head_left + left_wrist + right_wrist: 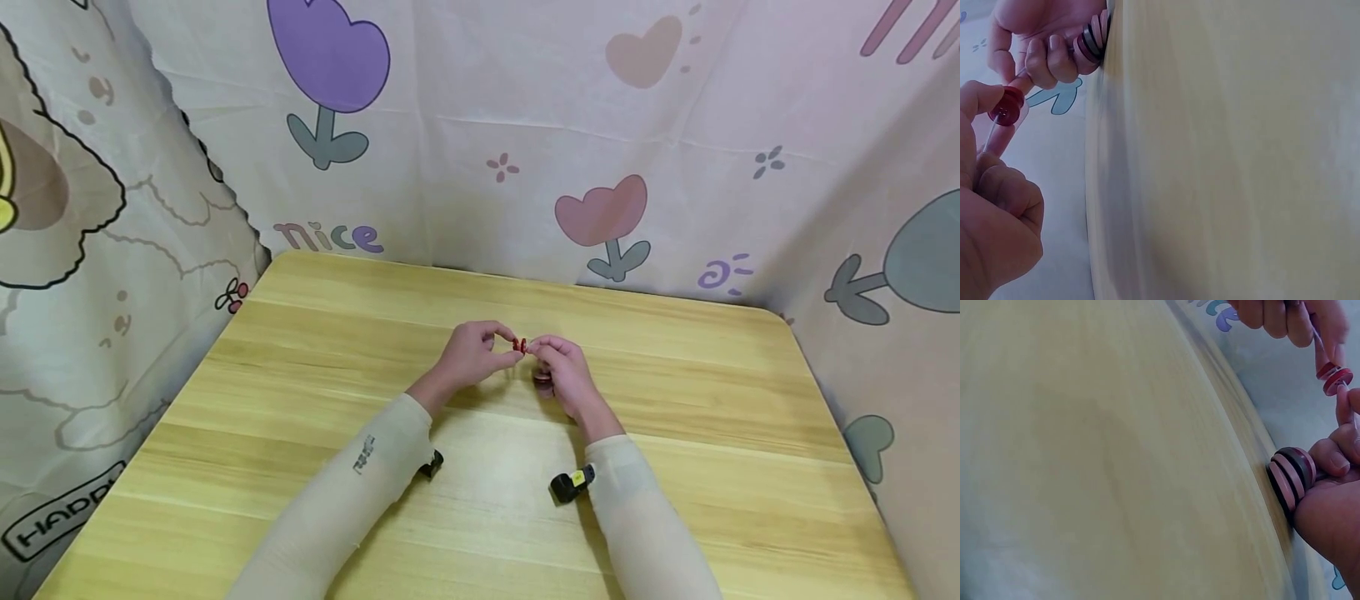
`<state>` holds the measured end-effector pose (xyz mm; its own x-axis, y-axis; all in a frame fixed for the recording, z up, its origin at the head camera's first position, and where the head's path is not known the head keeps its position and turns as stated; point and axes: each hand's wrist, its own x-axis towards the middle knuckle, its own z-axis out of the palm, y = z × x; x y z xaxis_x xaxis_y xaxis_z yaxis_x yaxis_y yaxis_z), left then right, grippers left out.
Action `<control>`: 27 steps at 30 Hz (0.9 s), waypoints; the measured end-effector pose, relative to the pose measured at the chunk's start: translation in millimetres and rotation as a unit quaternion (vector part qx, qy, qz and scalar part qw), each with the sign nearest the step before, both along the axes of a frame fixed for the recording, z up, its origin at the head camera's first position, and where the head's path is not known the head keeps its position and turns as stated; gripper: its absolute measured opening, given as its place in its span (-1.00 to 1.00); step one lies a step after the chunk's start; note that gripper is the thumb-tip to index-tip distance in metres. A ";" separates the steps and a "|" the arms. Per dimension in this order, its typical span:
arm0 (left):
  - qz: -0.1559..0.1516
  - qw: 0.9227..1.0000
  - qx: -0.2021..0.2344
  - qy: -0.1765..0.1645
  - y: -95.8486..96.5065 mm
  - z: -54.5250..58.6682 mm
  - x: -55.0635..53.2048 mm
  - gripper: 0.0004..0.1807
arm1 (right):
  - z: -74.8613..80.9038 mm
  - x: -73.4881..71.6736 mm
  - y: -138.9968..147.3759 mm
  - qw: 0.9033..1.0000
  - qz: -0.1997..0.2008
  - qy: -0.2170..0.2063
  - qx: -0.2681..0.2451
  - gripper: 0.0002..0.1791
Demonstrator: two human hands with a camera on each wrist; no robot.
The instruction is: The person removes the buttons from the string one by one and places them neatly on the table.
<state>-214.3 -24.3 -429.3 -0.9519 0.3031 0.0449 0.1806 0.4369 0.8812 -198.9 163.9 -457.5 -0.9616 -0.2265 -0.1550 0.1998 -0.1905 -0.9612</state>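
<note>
Over the far middle of the table, both hands meet at a small red spool-like piece (519,345) made of two discs. The left hand (471,354) pinches it between thumb and index finger. A thin white string (990,134) runs from the red piece toward the left hand in the left wrist view. Close on the other side, the right hand's (566,375) thumb and index fingertips are pinched together beside the red discs. Its lower fingers curl round the thin stem of a rounded pink-and-black striped piece (1291,475), which sticks out below the palm.
The light wood-grain table (480,517) has rounded far corners. Patterned cloth (465,92) hangs behind it and at both sides. A small black camera (572,485) sits at the right wrist, and another (431,464) shows by the left sleeve.
</note>
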 end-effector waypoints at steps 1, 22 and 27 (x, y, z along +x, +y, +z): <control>0.000 1.000 0.002 -0.002 -0.9 0.5 -0.2 -0.74 | 0.1 0.0 -0.1 1.000 0.000 0.000 -0.001 -0.74; 0.006 1.000 0.008 -0.027 -17.3 0.5 -3.1 -0.79 | 0.9 3.0 0.6 1.000 0.013 -0.003 -0.028 -0.55; 0.013 1.000 0.002 -0.027 -20.6 1.0 -3.6 -0.79 | 2.0 3.0 0.6 1.000 0.015 -0.003 -0.027 -0.60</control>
